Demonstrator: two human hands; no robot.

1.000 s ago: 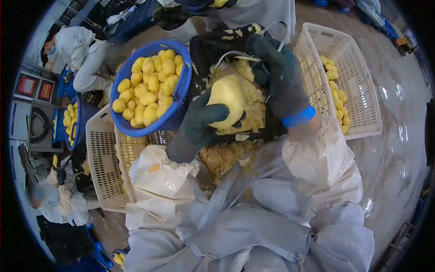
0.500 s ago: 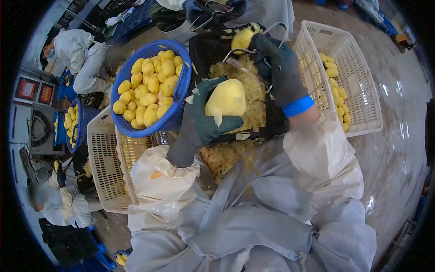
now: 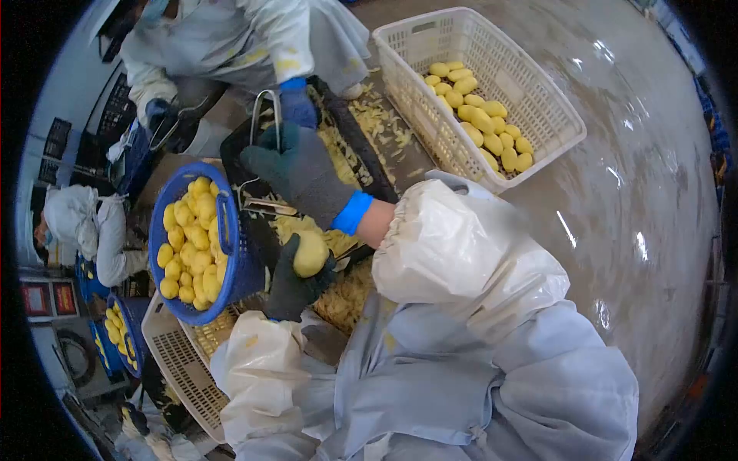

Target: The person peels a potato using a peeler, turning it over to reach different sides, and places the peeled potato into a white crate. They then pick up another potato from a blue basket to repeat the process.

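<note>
Left hand (image 3: 290, 287) — potato (image 3: 310, 254), blue basket (image 3: 249, 263) and white crate (image 3: 435, 137) — potatoes (image 3: 200, 239)

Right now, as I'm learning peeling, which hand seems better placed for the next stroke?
Probably the right hand: it grips the metal peeler near the potato, which the left hand holds.

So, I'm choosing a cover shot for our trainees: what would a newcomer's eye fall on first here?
Probably the blue basket left of centre, heaped with yellow potatoes. Next, near the middle, the gloved left hand grips a single potato, while the gloved right hand above it holds a looped metal tool. The white crate at upper right also stands out.
</note>
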